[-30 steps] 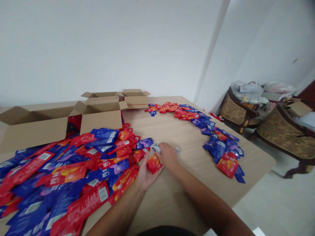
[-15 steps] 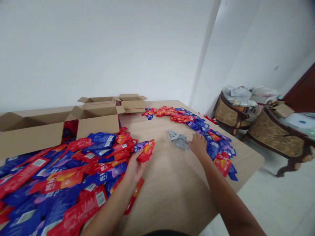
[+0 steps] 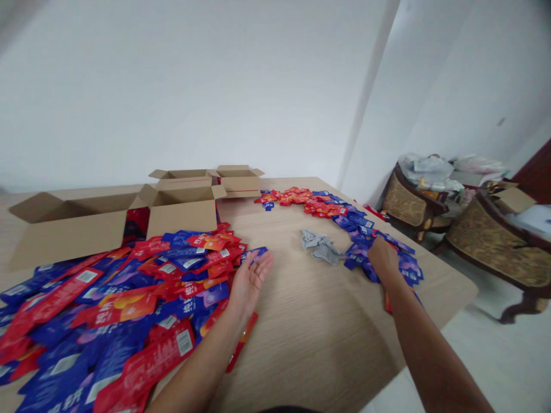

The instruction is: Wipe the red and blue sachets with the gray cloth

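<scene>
Table [image 3: 310, 327]: one, pale wood.
Chairs [image 3: 495, 241]: two, right of it, loaded with bags [image 3: 430, 169].
Cartons [image 3: 73, 235]: four, open, toward the back left.
Left heap [image 3: 124, 307]: red and blue pouches [image 3: 150, 361], too many to count.
Right row [image 3: 344, 221]: more pouches, curving.
Left hand [image 3: 250, 281]: fingers loosely spread, palm bare, beside the heap.
Right hand [image 3: 384, 258]: over the row, hiding some; grip cannot be told.
Cloth [image 3: 322, 248]: one, grey, between the hands.

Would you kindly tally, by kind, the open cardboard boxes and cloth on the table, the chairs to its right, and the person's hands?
Open cardboard boxes: 4
Gray cloth: 1
Chairs: 2
Hands, left hand and right hand: 2
Total: 9
</scene>
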Demonstrator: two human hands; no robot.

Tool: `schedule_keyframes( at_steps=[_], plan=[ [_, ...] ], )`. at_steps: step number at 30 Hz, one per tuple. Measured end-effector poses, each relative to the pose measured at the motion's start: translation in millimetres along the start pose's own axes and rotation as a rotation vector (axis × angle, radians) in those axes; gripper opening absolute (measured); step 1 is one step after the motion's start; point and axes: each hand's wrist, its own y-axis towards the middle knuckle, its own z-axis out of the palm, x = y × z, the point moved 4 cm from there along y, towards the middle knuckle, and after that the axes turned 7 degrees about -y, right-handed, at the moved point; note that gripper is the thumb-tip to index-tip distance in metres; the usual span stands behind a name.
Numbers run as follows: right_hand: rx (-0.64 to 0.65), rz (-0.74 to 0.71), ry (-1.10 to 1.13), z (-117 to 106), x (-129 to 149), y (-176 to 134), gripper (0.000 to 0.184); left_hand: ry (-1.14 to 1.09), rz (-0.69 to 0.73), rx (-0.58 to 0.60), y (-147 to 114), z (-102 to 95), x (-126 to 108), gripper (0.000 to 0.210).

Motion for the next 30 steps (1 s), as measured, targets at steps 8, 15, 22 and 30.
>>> schedule_keyframes(
  at_steps=[8,15,22,30],
  plan=[
    [-0.054,-0.989,0.6,-49,134,-98,0.032,-0.032,-0.558,0.198,-12,-22.1,66,0.058],
    [-0.058,-0.494,0.416,10,147,-52,0.038,-0.075,-0.435,0.141,-5,-32.7,53,0.061],
    [0.095,-0.494,0.555,55,158,-54,0.025,-0.031,-0.296,0.074,1,-38.7,58,0.05],
    [0.039,-0.98,0.601,0,213,-185,0.014,-0.18,-0.285,0.004,5,-49.6,59,0.015]
  ],
)
